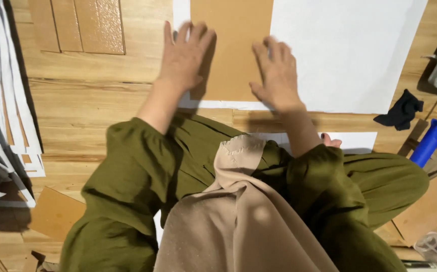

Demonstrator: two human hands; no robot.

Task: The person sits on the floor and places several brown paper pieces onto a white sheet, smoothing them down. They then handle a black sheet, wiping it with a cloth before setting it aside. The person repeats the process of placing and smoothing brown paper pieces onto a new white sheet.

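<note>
1. Wooden floorboards were seen from the head camera, and a large white sheet was laid over them at the top of the view.
2. A brown cardboard panel was placed on the white sheet, with its lower edge just above the sheet's lower border.
3. The left hand was laid flat on the panel's left edge, fingers spread and nothing gripped; part of the palm lay over the bare floor beside the panel.
4. The right hand was pressed flat near the panel's lower right corner, fingers apart and also closed on nothing, half over the panel and half over the white sheet.
5. The panel was thus held down between both hands, well ahead of the person's knees.
6. The panel was judged to be light, thin and fairly stiff, though likely to crease if bent; it would best be taken by its side edges or slid flat under open palms.
7. The white sheet beneath was judged to be thin and easily wrinkled.
8. Olive green sleeves and a beige cloth filled the lower view.
9. A dark rag and a blue handle lay to the right, well apart from the hands.
10. Stacked white sheets were leaned at the left edge, and a loose cardboard piece lay below them.
</note>
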